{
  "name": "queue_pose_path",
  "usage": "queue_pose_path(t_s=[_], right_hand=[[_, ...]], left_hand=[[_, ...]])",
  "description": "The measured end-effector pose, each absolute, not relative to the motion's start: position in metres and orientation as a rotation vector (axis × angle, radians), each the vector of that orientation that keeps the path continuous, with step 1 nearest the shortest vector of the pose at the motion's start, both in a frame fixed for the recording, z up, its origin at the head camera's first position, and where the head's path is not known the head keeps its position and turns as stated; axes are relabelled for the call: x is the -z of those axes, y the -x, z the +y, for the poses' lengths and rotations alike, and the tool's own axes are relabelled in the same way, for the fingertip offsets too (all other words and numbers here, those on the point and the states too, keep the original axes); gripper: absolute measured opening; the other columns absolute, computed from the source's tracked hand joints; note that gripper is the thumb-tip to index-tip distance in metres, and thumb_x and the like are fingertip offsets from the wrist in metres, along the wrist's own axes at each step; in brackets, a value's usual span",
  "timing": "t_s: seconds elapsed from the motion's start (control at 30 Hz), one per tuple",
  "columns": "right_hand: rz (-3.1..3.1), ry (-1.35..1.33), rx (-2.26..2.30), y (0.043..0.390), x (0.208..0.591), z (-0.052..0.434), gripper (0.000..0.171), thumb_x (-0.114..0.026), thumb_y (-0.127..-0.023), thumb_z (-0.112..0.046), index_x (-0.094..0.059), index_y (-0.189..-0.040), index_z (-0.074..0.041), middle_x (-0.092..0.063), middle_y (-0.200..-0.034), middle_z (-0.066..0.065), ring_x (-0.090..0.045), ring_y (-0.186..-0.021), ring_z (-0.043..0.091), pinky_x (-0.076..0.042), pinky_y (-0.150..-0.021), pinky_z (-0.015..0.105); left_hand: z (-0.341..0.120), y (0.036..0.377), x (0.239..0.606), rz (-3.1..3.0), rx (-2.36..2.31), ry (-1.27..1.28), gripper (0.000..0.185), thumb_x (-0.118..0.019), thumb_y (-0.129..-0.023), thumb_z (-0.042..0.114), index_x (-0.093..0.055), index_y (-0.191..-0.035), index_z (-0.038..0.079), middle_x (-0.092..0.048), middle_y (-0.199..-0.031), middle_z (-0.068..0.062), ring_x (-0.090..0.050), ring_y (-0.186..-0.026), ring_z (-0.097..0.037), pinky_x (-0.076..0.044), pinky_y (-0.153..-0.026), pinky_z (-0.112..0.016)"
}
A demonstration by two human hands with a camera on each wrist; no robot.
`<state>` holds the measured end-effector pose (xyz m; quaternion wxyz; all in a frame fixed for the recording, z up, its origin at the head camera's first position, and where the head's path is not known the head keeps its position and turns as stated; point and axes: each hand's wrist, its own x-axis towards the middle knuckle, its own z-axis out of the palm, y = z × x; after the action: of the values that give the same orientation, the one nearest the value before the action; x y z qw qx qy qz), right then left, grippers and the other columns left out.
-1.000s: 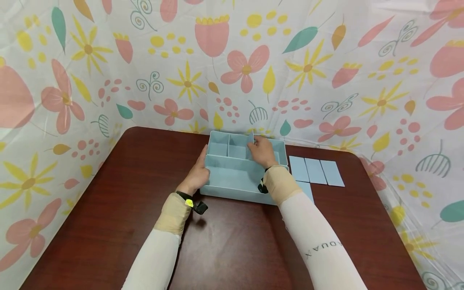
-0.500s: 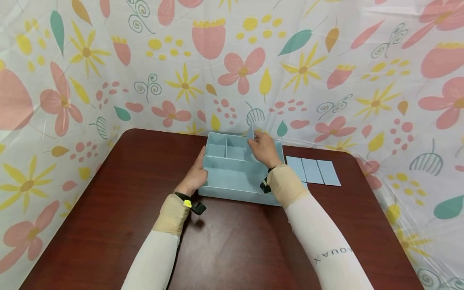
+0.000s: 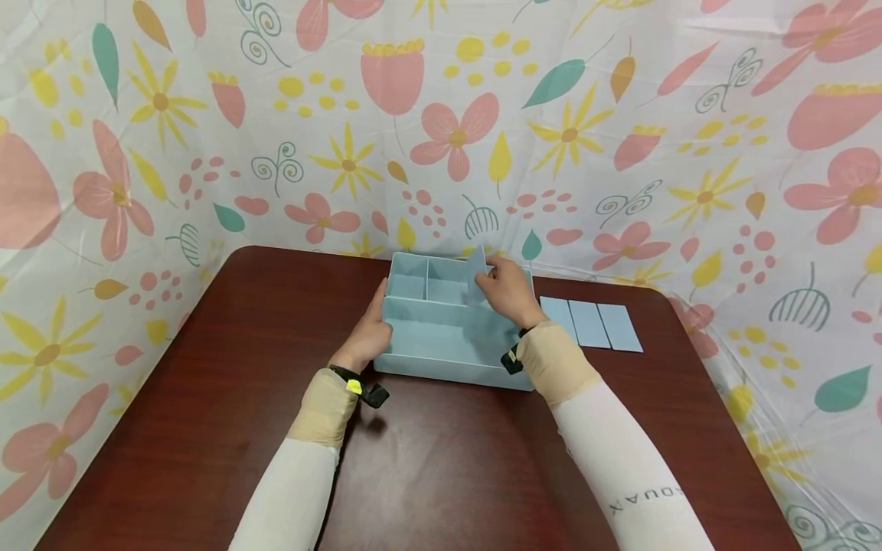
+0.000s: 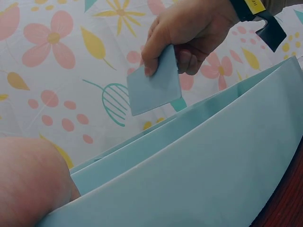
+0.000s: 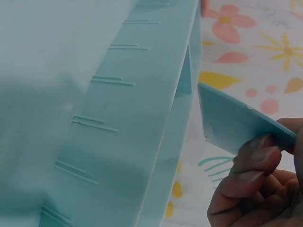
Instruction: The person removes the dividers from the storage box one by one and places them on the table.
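Note:
A light blue storage box stands on the table, with a long front compartment and a divided rear row. My right hand pinches a thin light blue divider between thumb and fingers. In the left wrist view, this divider is raised above the box's rim, tilted. The right wrist view shows my fingers curled under the divider, beside paired ridges on an inner wall. My left hand grips the box's left wall, index finger stretched along it. One divider stands in the rear row.
Several flat light blue panels lie on the dark red-brown table right of the box, partly behind my right sleeve. A floral curtain hangs close behind the table's back edge.
My right hand has lifted the divider up out of the rear row, and its face now turns more toward the head camera. My left hand stays at the box's left side.

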<state>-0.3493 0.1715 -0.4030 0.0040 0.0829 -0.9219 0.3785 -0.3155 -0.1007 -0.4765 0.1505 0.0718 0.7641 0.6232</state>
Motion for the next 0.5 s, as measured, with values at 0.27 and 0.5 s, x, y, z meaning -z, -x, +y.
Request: queue_pose_path(t_s=[0.27,0.5], right_hand=[[-2.873,-0.260,-1.200,0.336,0.402,0.181,0.054,-0.050,-0.105,-0.022,-0.045,-0.155,-0.003,-0.045,-0.061,0.000,-0.034,-0.049,0.018,-0.035,-0.057,0.035],[-2.869,-0.217,-1.229,0.324,0.397,0.185,0.053,-0.053,-0.105,-0.024,-0.047,-0.154,-0.004,-0.049,-0.068,0.002,-0.036,-0.053,0.019,-0.036,-0.061,0.037]], left_hand=[[-0.100,0.326,0.499,2.233,-1.813,-0.228,0.094,-0.027,-0.091,-0.009,0.008,-0.166,0.037,0.008,-0.175,0.006,0.009,-0.161,-0.019,-0.002,-0.130,-0.053],[-0.101,0.325,0.500,2.238,-1.831,-0.230,0.095,-0.027,-0.090,-0.009,0.006,-0.166,0.038,0.006,-0.175,0.006,0.008,-0.162,-0.019,-0.002,-0.130,-0.053]])
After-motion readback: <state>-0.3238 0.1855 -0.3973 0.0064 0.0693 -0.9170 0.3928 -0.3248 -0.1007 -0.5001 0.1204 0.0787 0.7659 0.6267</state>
